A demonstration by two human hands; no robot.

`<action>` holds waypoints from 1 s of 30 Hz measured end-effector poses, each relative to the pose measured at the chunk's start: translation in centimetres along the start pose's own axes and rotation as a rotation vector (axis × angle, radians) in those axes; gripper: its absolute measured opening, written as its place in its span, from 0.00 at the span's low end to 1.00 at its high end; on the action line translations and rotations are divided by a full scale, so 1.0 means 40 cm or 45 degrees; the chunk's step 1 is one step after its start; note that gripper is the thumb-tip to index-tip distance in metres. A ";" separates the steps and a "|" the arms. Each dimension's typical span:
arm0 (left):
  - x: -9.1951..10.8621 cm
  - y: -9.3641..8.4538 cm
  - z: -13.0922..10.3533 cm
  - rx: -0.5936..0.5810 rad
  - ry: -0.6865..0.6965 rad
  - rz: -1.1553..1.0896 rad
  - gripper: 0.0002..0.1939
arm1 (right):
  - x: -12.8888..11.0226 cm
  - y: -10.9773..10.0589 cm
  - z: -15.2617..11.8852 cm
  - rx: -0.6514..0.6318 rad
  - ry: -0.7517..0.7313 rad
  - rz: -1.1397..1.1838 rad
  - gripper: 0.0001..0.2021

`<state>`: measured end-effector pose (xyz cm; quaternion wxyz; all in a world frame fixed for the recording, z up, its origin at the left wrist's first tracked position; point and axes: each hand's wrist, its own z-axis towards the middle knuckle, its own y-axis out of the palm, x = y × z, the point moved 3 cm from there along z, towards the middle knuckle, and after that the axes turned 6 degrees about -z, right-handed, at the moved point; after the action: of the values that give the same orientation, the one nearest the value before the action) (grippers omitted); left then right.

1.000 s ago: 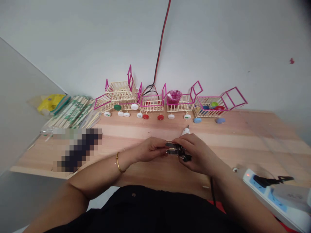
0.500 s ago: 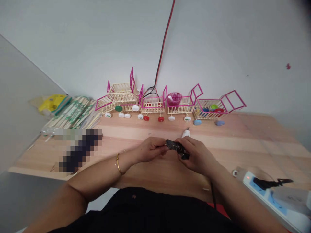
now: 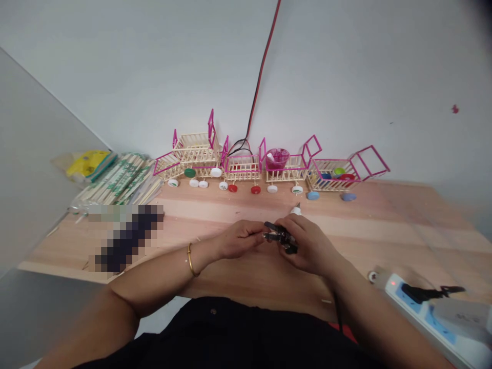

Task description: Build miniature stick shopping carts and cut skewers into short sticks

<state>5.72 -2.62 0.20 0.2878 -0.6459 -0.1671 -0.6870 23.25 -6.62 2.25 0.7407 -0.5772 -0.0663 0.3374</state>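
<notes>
Black pliers [image 3: 285, 239] are in the right hand [image 3: 312, 242], held over the near middle of the bench [image 3: 200, 211]. That hand's wrapped round the handles, fingers curled in, and the jaws are spread apart, pointing left. Left hand [image 3: 240, 241] is nearly closed, thumb and fingers together right by the jaw tips. Can't tell if it's pinching anything, it's too small to make out. Gold bracelet [image 3: 190, 260] on that wrist.

Just beyond the right hand a white tool [image 3: 295, 210] with a pointy tip pokes out, mostly hidden by the fingers. Far side, along the wall [image 3: 346, 77], is a row of little stick carts with pink trim: a stacked pair [image 3: 197, 154] on the left, then a red-wheeled cart [image 3: 243, 175], one with a purple cup [image 3: 277, 163] in it, and a blue-wheeled cart [image 3: 334, 185] on the right. Bundled sticks [image 3: 117, 179] and a yellow bag [image 3: 87, 165] are far left. Power strip [image 3: 426, 316] is near right, red light on.
</notes>
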 end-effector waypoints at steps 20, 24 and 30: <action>0.002 0.004 -0.005 -0.185 -0.097 -0.129 0.15 | -0.020 -0.004 -0.008 -0.125 0.006 0.046 0.14; -0.004 0.003 -0.001 -0.106 -0.176 -0.300 0.16 | 0.002 -0.009 0.002 0.061 0.047 0.071 0.16; -0.030 0.017 0.009 0.007 -0.268 -1.021 0.13 | 0.126 -0.037 -0.012 0.288 0.550 -0.250 0.16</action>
<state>6.41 -2.74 -1.06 -0.0197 -0.5957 -0.4357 -0.6745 27.96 -4.25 1.95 0.8267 -0.5401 0.0759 0.1382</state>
